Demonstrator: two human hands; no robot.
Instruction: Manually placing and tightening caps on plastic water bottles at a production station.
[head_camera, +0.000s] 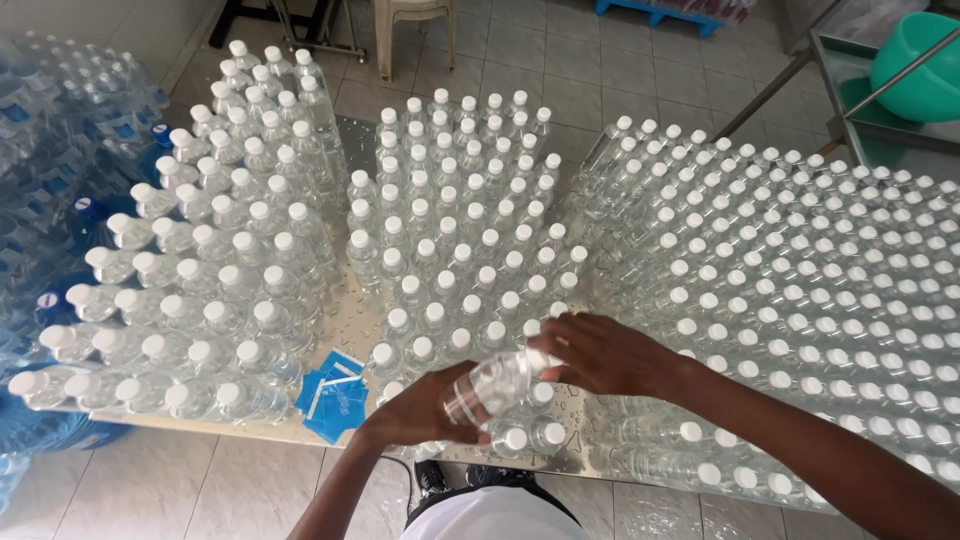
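Left hand (420, 410) and right hand (600, 352) both clamp one tilted clear bottle (497, 385) — cap toward 2 o'clock — blue labels (335, 395) at 9 o'clock.

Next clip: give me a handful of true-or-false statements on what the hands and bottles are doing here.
1. Both hands hold one clear bottle. True.
2. That bottle stands upright. False: it is tilted, nearly on its side.
3. The bottles on the table have white caps. True.
4. The blue labels lie by the right hand. False: they lie beside the left hand.
5. A red basin sits at upper right. False: the basin is green.
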